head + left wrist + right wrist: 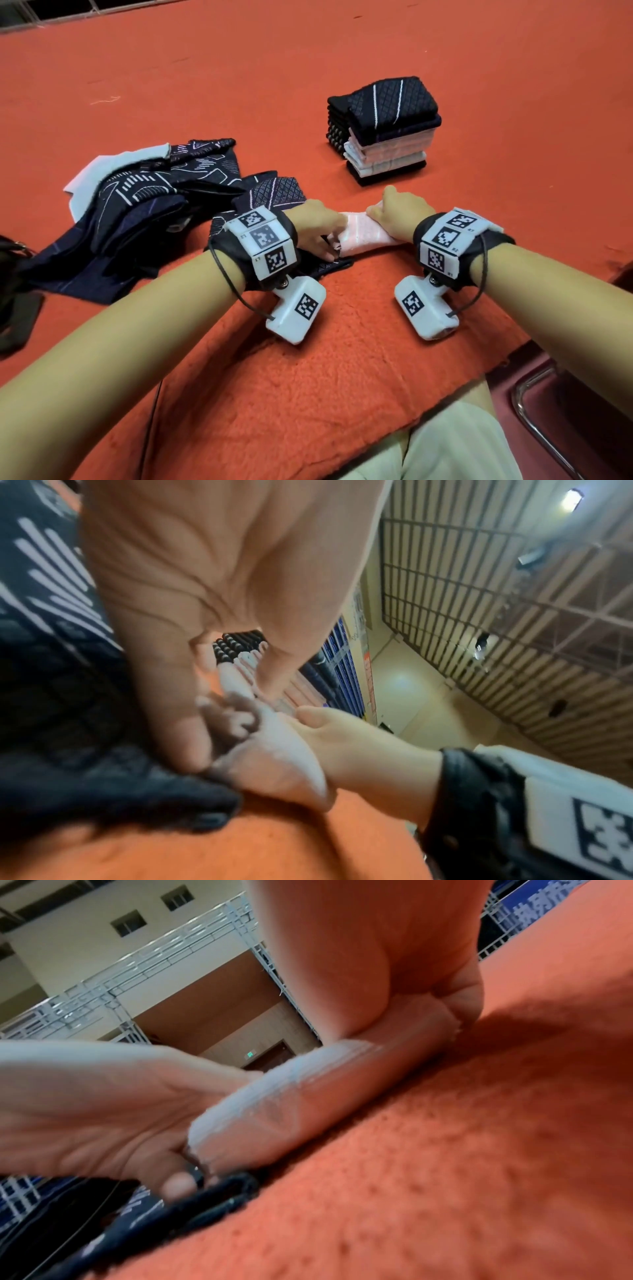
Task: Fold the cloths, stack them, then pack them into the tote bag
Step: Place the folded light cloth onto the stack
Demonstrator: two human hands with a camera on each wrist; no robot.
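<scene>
Holding a pink cloth at both ends

Lying near the front edge of the orange blanket point(342, 342), the folded pink cloth point(359, 233) is being held at both ends. The left hand point(318, 222) is pinching its left end with curled fingers, while the right hand point(397, 216) is gripping the right end. A stack of folded cloths point(383, 130) is standing well beyond the hands. A heap of unfolded dark patterned cloths point(154, 198) is sprawling toward the left edge, just beside the left hand.
</scene>
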